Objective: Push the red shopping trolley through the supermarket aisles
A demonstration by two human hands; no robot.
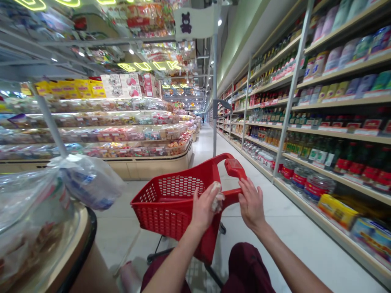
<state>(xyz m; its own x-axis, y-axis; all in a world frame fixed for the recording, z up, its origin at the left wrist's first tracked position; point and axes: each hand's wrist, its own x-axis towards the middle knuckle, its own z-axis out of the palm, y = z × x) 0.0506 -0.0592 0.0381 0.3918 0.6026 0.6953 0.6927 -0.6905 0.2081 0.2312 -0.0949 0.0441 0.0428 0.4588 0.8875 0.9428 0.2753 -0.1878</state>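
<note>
My left hand [202, 208] is by the near side of a red plastic shopping cart [171, 221], holding a crumpled white wad [218, 197] that looks like tissue or cloth. Some of its fingers point up and away from me. My right hand [252, 203] rests its stretched fingers against the right end of the cart's red handle [233, 194], without wrapping around it. The perforated basket part of the cart shows nothing inside that I can make out. My knees in dark maroon trousers [249, 266] show below the handle.
Shelves [330, 167] of bottles, cans and jars line the right side. At left are a rounded bin [91, 236] and a hanging roll of plastic bags [90, 181]. A grey post [214, 134] stands beyond the cart; a candy display [146, 162] lies behind, and an aisle [200, 142] runs away.
</note>
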